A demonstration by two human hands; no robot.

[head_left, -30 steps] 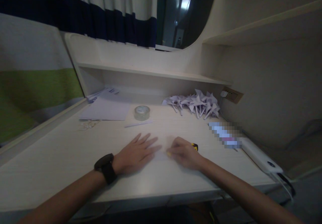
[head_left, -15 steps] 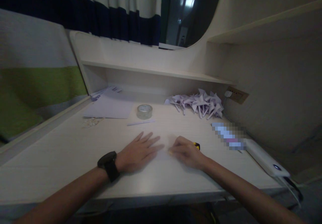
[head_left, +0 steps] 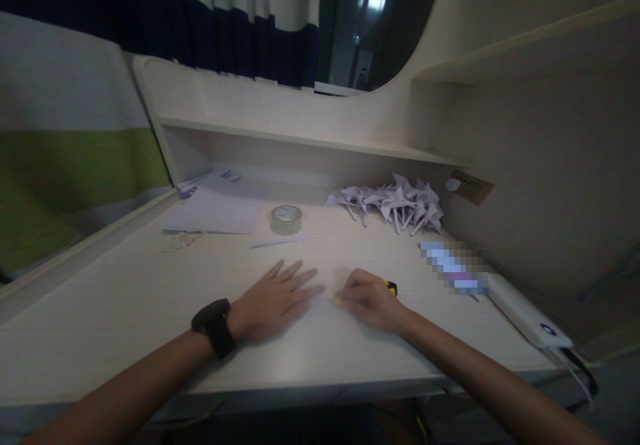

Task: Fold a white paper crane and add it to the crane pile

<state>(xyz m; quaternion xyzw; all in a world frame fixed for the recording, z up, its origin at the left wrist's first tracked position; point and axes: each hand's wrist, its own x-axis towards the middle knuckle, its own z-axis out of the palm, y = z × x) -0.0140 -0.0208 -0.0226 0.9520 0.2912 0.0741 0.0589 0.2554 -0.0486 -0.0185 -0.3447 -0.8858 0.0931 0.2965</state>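
My left hand (head_left: 273, 300) lies flat on the pale desk (head_left: 125, 311), fingers stretched out and pressing on a small white sheet of paper (head_left: 325, 306). A black watch (head_left: 214, 327) sits on that wrist. My right hand (head_left: 367, 298) rests on the paper's right side with its fingers curled, the fingertips pressed down on the sheet. A small yellow and black object (head_left: 391, 287) peeks out behind the right hand. What the right fingers hold, if anything, is hidden.
A roll of clear tape (head_left: 286, 219) and a thin white stick (head_left: 278, 241) lie ahead. A stack of paper (head_left: 215, 209) sits at back left, a heap of folded paper pinwheels (head_left: 395, 205) at back right. A white power strip (head_left: 525, 315) lies along the right edge.
Both hands stay in nearly the same place on the paper. The view has shifted a little to the left and up.
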